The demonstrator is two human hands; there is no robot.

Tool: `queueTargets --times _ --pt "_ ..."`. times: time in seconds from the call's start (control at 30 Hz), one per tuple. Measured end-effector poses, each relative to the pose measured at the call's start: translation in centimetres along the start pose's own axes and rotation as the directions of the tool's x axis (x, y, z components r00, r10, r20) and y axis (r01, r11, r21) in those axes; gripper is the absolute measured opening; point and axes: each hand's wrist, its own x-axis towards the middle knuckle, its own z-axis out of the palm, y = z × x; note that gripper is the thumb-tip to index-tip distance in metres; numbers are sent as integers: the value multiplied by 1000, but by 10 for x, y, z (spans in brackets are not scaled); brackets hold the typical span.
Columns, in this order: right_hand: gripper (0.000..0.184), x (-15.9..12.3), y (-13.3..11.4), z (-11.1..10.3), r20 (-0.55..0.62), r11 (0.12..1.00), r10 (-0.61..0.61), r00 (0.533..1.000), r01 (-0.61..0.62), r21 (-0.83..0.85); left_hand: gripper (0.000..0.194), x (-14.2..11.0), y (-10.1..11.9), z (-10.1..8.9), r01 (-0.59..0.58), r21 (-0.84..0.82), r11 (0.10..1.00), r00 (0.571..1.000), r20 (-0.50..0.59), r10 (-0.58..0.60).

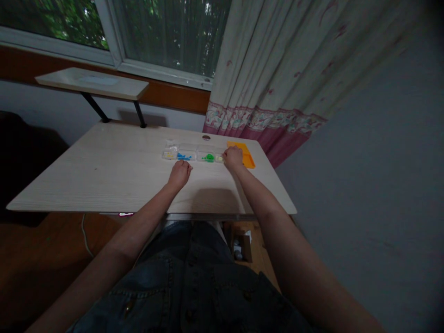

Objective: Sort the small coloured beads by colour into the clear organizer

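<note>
A row of small clear boxes (189,153) lies across the far part of a pale wooden table (114,175). They hold yellow bits (169,156), blue bits (183,157), green bits (208,158) and pale bits (219,158). My left hand (179,175) rests on the table just in front of the blue bits, fingers curled under. My right hand (233,157) sits closed at the right end of the row, between the pale bits and an orange tray (247,156). What either hand holds, if anything, is hidden.
A round cable hole (206,137) is near the table's far edge. A white shelf on black legs (93,82) stands behind, under a window. A flowered curtain (277,69) hangs at the right. A box (242,245) sits on the floor under the table.
</note>
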Motion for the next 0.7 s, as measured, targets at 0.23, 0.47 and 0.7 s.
queueTargets --times 0.23,0.47,0.7 --pt "34 6 2 -18 31 999 -34 999 32 41 21 -2 6 -6 -50 -83 995 999 8 51" --pt "27 -14 -34 -44 -65 824 -443 894 434 365 21 -5 6 -11 -14 -251 968 1000 -7 12" --pt "25 -39 -82 -29 -23 720 -533 846 468 512 26 -5 4 -14 84 -445 891 972 -160 -172"
